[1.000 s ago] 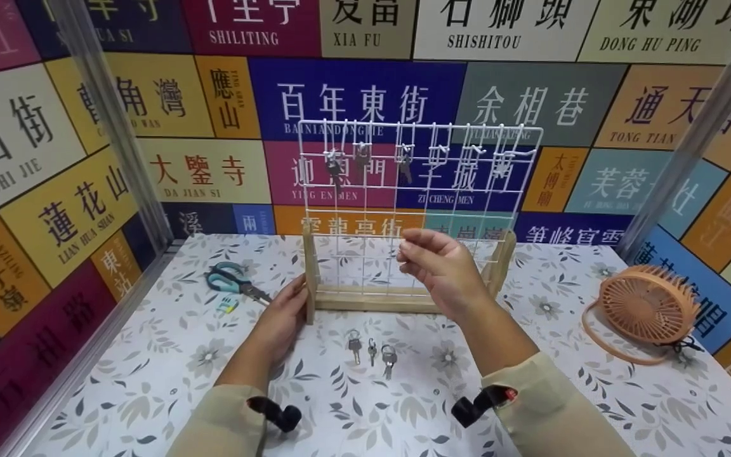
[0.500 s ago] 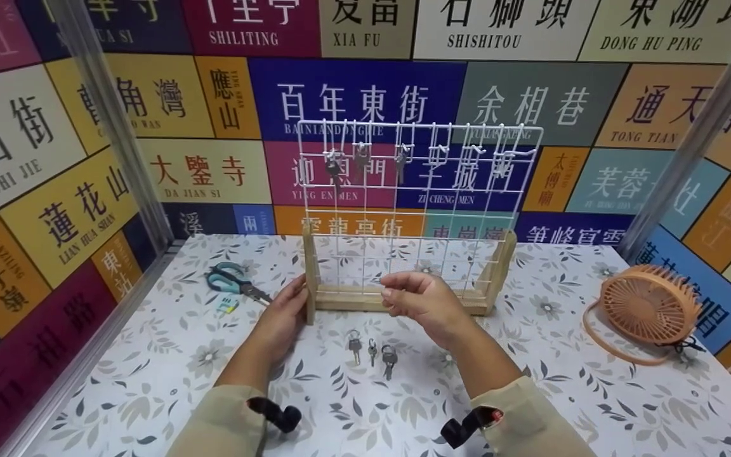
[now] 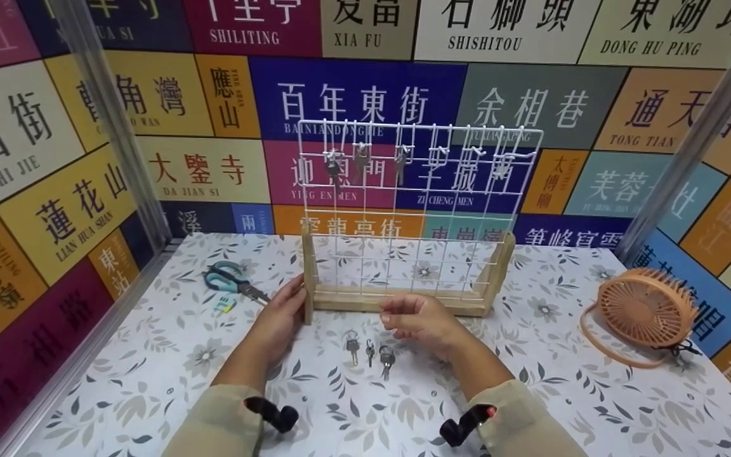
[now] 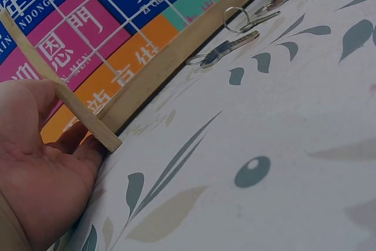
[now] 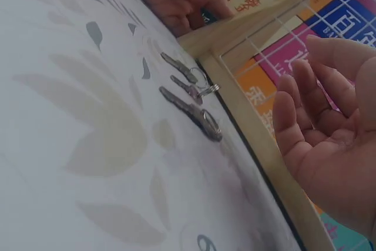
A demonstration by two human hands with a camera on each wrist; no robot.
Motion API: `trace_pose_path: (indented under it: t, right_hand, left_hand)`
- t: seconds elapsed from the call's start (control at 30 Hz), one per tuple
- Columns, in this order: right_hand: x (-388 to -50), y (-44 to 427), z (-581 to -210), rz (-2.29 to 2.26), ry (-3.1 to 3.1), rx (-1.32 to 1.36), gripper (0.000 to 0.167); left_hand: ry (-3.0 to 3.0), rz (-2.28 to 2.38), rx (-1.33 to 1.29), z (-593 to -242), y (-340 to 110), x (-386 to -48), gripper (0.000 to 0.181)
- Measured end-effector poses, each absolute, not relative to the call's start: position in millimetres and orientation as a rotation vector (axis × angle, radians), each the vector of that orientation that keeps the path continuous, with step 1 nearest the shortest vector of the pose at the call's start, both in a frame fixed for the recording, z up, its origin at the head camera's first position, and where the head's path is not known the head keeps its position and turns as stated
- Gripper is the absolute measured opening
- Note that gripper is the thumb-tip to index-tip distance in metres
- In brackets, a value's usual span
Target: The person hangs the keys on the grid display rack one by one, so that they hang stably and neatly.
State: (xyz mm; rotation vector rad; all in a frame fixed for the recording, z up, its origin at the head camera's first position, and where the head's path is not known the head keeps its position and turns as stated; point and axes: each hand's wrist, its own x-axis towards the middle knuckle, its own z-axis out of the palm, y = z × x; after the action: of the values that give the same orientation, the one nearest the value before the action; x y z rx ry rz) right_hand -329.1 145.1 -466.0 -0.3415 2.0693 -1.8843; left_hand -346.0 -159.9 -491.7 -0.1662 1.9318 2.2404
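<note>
A white wire rack (image 3: 394,236) stands in a wooden base (image 3: 372,303), with keys (image 3: 332,166) hanging from hooks near its top. My left hand (image 3: 282,320) grips the left wooden post (image 3: 308,285); the left wrist view has thumb and fingers (image 4: 50,163) around this post (image 4: 79,110). My right hand (image 3: 426,324), fingers bent and holding nothing, hovers by the base, above and right of three ringed keys lying on the table (image 3: 352,349). The right wrist view shows that hand (image 5: 335,127) beside the keys (image 5: 191,113), touching none.
Teal-handled scissors (image 3: 229,278) and a small green-and-yellow item (image 3: 226,306) lie left of the rack. An orange fan (image 3: 648,304) stands at the right. Walls with coloured signs (image 3: 359,95) enclose the flowered tabletop (image 3: 340,419).
My right hand has come down from in front of the rack's middle to its base, near the loose keys. A key hanging on the third hook has swung slightly. My left hand stays on the post.
</note>
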Motion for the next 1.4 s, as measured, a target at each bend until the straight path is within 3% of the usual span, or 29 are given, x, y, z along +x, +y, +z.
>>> trace_pose_path:
  t: [0.47, 0.8, 1.4]
  right_hand:
    - [-334.4, 155.0, -487.6, -1.424, 2.325, -0.528, 0.039]
    - [-332.1, 151.9, -486.1, -1.206, 2.444, -0.638, 0.027]
    - [-330.8, 158.1, -482.9, -1.236, 2.445, -0.614, 0.020]
  left_hand:
    - [1.883, 2.297, -0.135, -492.2, -159.9, -347.8, 0.049]
    - [1.867, 2.312, -0.127, -492.0, -160.2, -347.3, 0.048]
    - [1.871, 2.325, -0.105, -495.5, -160.2, -348.0, 0.050]
